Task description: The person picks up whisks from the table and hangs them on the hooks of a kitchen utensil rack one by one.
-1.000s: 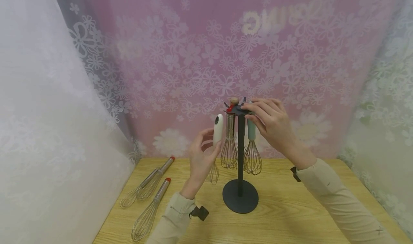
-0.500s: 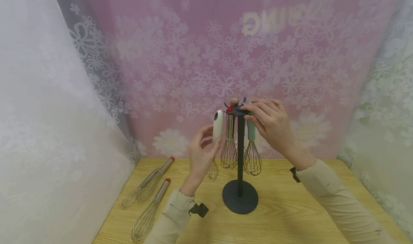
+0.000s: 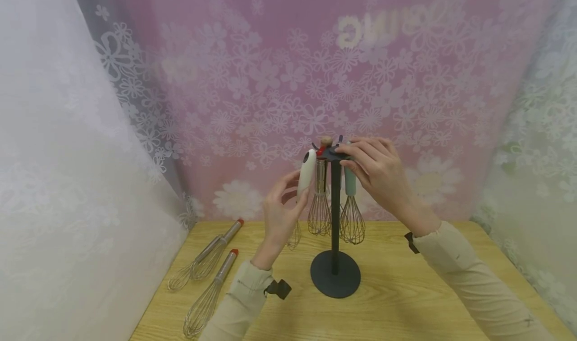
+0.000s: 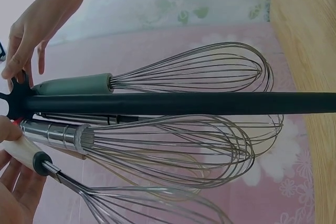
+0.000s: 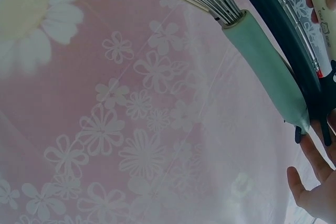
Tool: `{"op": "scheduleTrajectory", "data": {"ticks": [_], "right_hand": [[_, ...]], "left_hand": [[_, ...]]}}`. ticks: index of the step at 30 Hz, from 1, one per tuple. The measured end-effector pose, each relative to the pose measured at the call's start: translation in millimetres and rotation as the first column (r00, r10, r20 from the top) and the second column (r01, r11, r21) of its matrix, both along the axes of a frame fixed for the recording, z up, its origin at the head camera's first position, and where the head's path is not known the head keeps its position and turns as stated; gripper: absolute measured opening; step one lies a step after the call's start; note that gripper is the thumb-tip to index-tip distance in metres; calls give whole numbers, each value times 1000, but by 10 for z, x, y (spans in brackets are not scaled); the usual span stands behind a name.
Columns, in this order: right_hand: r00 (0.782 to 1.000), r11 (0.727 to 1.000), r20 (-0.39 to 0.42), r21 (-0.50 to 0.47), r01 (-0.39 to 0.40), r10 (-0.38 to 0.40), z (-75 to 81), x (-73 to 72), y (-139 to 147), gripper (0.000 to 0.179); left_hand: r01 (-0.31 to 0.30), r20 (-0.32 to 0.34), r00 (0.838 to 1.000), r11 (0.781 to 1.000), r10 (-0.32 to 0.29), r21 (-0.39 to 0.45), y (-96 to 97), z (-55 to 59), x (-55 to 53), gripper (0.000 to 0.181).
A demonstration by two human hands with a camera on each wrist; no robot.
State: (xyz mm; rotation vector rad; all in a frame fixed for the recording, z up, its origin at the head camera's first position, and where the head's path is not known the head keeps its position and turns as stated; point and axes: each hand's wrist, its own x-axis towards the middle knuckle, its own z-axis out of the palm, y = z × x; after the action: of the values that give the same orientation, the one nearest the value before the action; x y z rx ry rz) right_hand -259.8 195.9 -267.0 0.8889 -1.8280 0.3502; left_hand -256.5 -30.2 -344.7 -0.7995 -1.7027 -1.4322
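Pink floral sheeting (image 3: 252,80) is rising behind our worktop (image 3: 405,291) and black stand (image 3: 335,221). Our right hand (image 3: 380,171) is touching the stand's top, fingers loosely extended; our left hand (image 3: 279,216) is gripping a white-handled whisk (image 3: 307,173) beside hanging whisks (image 3: 321,177).

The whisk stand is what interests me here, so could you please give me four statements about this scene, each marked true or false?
1. The left hand holds the white-handled whisk. True.
2. The right hand grips the same whisk. False: its fingers touch the top of the black stand.
3. A green-handled whisk hangs from the stand. True.
4. The red-tipped whisk nearest the person hangs too. False: it lies on the wooden table.
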Motion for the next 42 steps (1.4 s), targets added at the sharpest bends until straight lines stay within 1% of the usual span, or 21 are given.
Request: {"op": "scheduleTrajectory", "data": {"ticks": [2,4,10,11,17,19,25,33,38,42], "right_hand": [[1000,1000,-5,-2,-5,5,2,1,-4,34],[1000,1000,-9,-3,-10,9,4,0,-8,36],[1000,1000,-5,13,-4,4,11,-2,-11,32],[1000,1000,-5,15,-3,3,13,-2,-12,32],[1000,1000,-15,5,-4,4,15,-10,-13,43],[1000,1000,-15,3,-4,4,12,-14,-11,43],[1000,1000,-8,5,1,-1,8,-16,-3,43],[1000,1000,-6,6,7,-7,10,-13,4,45],[1000,1000,-5,5,10,-10,15,-4,7,45],[1000,1000,-13,0,6,-6,16,3,2,45]], "left_hand": [[9,-5,1000,1000,-9,-10,-3,-26,-37,39],[15,-7,1000,1000,-15,-19,0,-38,-49,40],[14,25,1000,1000,-13,-16,40,-28,-28,43],[15,26,1000,1000,-15,-13,51,-13,-12,43],[32,19,999,999,-32,-2,91,176,200,41],[37,28,999,999,-37,1,98,208,235,41],[61,73,995,998,-63,19,126,206,249,40],[94,105,990,995,-97,33,156,202,252,40],[81,121,989,996,-84,31,186,213,260,39],[67,106,992,997,-70,28,208,210,252,38]]}}
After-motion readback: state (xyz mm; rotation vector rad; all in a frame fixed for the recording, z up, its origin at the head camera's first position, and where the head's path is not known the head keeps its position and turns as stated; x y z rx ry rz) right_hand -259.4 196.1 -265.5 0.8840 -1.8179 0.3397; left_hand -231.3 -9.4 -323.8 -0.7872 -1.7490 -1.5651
